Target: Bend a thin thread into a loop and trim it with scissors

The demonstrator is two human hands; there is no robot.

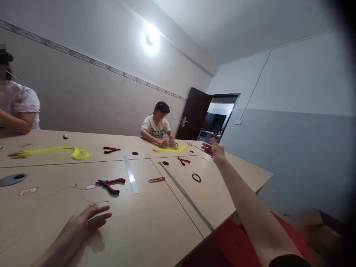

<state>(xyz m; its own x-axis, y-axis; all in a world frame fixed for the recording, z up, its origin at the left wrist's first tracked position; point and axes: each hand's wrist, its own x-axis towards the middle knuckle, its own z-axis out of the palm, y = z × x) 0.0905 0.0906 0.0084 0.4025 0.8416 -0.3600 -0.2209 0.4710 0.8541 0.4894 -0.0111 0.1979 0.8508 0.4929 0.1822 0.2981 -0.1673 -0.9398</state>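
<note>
My left hand point(86, 222) is low over the near left of the table, thumb and forefinger closed on a thin line point(83, 196). A small hook point(108, 202) shows at the line's end, just beyond the fingertips. Red-handled pliers point(112, 184) lie open on the table beyond this hand, beside a small red-edged label point(90, 187). My right hand point(214, 150) is stretched far out to the right, raised, with its fingers curled and pinched together. What it holds, if anything, is too small to make out.
A metal ruler point(130, 175), thread snips point(157, 179), a bundle of thin strands point(186, 194), a black ring point(196, 178) and more pliers point(183, 161) lie on the table point(155, 230). Across it, a co-worker point(157, 124) handles yellow strands; another person point(18, 100) sits left.
</note>
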